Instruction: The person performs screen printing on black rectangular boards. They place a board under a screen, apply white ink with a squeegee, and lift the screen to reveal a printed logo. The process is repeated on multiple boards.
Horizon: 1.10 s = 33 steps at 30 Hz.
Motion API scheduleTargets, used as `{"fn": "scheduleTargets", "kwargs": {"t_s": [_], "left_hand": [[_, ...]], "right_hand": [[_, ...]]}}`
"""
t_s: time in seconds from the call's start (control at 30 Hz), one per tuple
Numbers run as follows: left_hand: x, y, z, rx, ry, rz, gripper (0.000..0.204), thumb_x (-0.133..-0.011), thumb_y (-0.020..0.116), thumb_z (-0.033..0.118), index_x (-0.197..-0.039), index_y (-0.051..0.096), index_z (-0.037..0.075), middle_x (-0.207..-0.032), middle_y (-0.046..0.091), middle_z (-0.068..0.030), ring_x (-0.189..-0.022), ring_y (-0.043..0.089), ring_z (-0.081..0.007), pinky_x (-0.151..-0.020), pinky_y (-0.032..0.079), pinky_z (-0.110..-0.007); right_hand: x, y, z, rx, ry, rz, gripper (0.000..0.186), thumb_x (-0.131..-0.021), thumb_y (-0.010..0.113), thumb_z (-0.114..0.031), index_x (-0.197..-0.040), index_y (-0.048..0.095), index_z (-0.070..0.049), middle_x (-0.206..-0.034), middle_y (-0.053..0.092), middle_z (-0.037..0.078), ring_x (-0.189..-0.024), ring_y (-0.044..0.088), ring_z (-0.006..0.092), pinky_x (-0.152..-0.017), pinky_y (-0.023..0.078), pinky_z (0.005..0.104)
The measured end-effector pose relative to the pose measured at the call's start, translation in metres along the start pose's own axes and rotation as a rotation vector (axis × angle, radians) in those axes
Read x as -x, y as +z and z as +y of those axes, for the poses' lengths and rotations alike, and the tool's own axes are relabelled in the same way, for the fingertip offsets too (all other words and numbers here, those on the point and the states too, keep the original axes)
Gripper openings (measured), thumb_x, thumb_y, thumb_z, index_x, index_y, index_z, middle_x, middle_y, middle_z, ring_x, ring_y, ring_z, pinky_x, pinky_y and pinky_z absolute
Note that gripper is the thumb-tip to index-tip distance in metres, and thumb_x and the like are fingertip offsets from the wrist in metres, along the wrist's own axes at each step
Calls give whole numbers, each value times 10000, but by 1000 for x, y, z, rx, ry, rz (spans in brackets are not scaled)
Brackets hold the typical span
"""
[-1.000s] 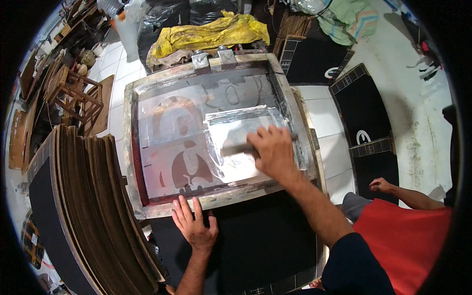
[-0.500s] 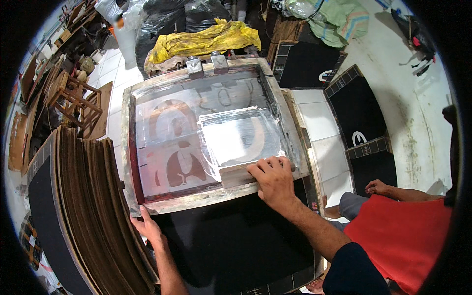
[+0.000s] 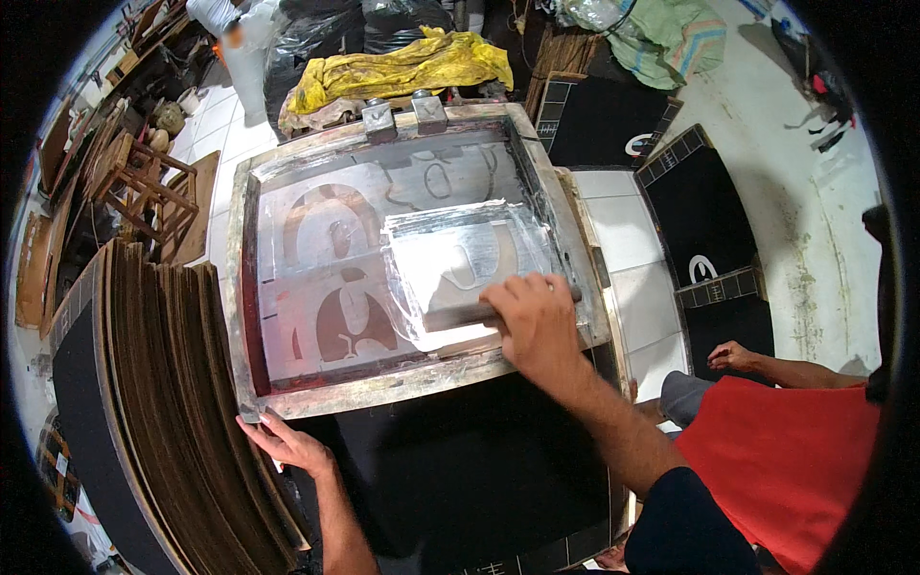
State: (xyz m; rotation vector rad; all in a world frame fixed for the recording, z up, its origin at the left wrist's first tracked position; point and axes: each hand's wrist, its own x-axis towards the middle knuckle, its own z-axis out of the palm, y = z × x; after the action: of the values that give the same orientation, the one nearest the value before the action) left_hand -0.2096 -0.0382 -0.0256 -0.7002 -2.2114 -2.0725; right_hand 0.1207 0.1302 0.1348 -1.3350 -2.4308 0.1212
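A wooden-framed printing screen [image 3: 402,391] lies hinged at its far side, with stencil shapes of letters and curves in its mesh. White ink [image 3: 446,264] covers a patch right of centre. My right hand [image 3: 537,311] is closed round a squeegee [image 3: 465,314], which is tilted over the near end of the ink; motion blurs its edge. At the frame's near left corner, my left hand [image 3: 292,446] grips from below, thumb against the rail and fingers under the corner. A black panel [image 3: 460,460] lies below and in front of the screen.
A tall stack of boards [image 3: 182,412] stands close on the left. Two metal hinge clamps [image 3: 428,113] hold the far rail. Printed black panels [image 3: 695,211] lie at right. A person in red [image 3: 767,460] sits near my right arm. Yellow cloth [image 3: 402,69] lies behind.
The screen's near side has risen slightly, with my left hand at its corner and shifted a little left. My right hand has moved the squeegee slightly away from the near rail and tilted it.
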Motion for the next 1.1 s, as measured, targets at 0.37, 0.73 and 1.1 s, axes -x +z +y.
{"fn": "scheduleTargets", "kwargs": {"t_s": [0.37, 0.73, 1.1], "left_hand": [[2, 3, 11, -40, 70, 22, 584, -1124, 488, 261, -1564, 332, -90, -1586, 387, -281, -1420, 442, -320, -1199, 347, -441], [0, 3, 13, -118, 56, 45, 571, -1121, 489, 248, -1564, 347, -84, -1581, 402, -281, -1405, 462, -324, -1179, 370, -439], [1, 1, 13, -70, 66, 25, 587, -1111, 509, 249, -1561, 346, -90, -1594, 390, -276, -1445, 422, -343, -1203, 335, -439]], "right_hand": [[-8, -6, 10, -62, -42, -212, 352, -758, 780, -91, -1097, 686, -113, -1003, 687, 58, -976, 628, 282, -893, 425, 454], [-180, 38, 71, -23, 40, -290, 396, -775, 858, -272, -1138, 730, -181, -1111, 749, 53, -1102, 668, 291, -919, 435, 481], [31, -6, -16, -96, 69, -112, 347, -716, 715, 32, -1033, 685, -103, -984, 644, 61, -983, 591, 278, -934, 416, 461]]}}
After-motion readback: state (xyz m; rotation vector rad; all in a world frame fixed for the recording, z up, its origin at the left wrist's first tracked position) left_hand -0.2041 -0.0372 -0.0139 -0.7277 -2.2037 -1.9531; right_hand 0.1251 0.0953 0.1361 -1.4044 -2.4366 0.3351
